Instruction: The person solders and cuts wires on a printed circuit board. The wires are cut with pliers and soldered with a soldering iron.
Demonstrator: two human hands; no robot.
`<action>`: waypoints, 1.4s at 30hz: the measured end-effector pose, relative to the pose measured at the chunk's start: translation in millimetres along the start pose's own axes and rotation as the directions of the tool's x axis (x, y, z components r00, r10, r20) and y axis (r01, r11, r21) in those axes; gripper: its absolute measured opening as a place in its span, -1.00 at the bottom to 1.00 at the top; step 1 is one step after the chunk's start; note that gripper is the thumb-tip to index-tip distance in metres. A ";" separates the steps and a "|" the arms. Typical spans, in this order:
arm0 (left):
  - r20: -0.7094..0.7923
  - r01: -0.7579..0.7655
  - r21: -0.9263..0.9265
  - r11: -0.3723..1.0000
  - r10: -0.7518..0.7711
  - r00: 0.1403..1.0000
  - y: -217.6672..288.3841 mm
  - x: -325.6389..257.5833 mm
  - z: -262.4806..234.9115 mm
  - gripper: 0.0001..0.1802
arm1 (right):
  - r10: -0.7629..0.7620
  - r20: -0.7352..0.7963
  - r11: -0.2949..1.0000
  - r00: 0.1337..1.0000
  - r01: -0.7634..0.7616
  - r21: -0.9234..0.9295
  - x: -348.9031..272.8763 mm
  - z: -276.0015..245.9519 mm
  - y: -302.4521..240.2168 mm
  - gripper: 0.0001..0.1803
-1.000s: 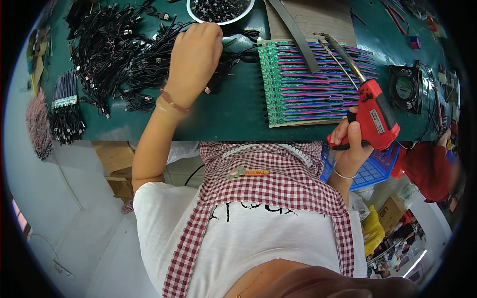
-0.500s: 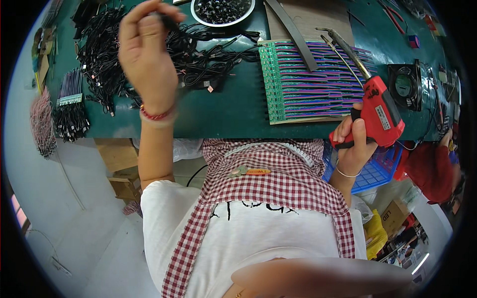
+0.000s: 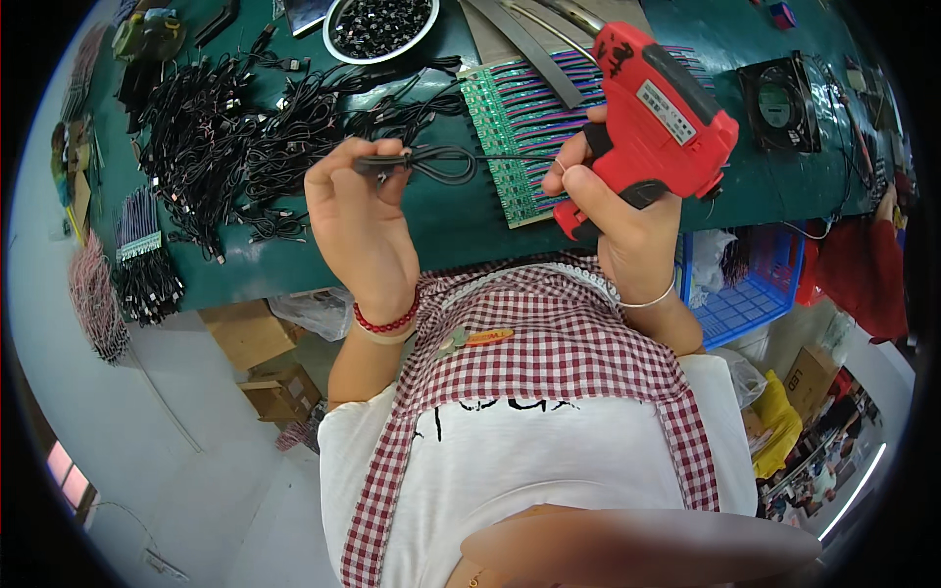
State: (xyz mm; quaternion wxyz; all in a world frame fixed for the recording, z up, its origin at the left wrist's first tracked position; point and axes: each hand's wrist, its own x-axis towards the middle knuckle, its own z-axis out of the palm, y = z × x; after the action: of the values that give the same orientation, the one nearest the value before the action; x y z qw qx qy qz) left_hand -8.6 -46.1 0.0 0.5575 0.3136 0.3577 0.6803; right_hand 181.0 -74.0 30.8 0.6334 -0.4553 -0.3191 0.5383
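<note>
A looped black cable stretches between my two hands above the table's front part. My left hand is closed on its plug end, with the fingers pinching it. In my right hand is a red soldering gun, its handle in the palm and its metal tip pointing up and left. The thumb and forefinger of that hand also pinch the thin far end of the cable. Beneath lies a row of green circuit boards with bundled coloured wires, partly hidden by the gun and right hand.
A large heap of black cables covers the table's left. Behind it stands a white bowl of small black parts. A grey strip lies across the boards. A black fan sits right; a blue basket is below the edge.
My left hand has come down and right from the heap, with a black cable now clearly visible in it. My right hand has moved left and up with the soldering gun, meeting the cable's end.
</note>
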 end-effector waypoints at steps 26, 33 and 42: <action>0.324 0.141 0.730 0.669 -0.521 0.790 -2.0 -13.6 43.3 -0.90 | 0.005 0.136 0.906 0.991 0.053 -0.420 -5.6 -11.7 3.6 -0.83; 0.370 0.192 0.586 0.787 -0.470 0.801 -3.1 -22.9 49.1 -0.92 | 0.316 0.130 0.905 0.940 -0.340 0.254 -3.8 -15.4 3.5 -0.62; 0.368 0.182 0.631 0.754 -0.497 0.786 -7.2 -14.7 42.3 -0.89 | 0.114 0.142 0.982 0.983 -0.090 -0.167 -1.3 -23.1 9.2 -0.84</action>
State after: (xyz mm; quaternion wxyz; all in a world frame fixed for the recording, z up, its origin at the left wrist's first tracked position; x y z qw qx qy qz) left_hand 32.8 -53.9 16.8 0.6320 0.5602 0.4324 0.3158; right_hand 197.8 -80.5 13.6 0.5405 -0.4783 -0.3842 0.5757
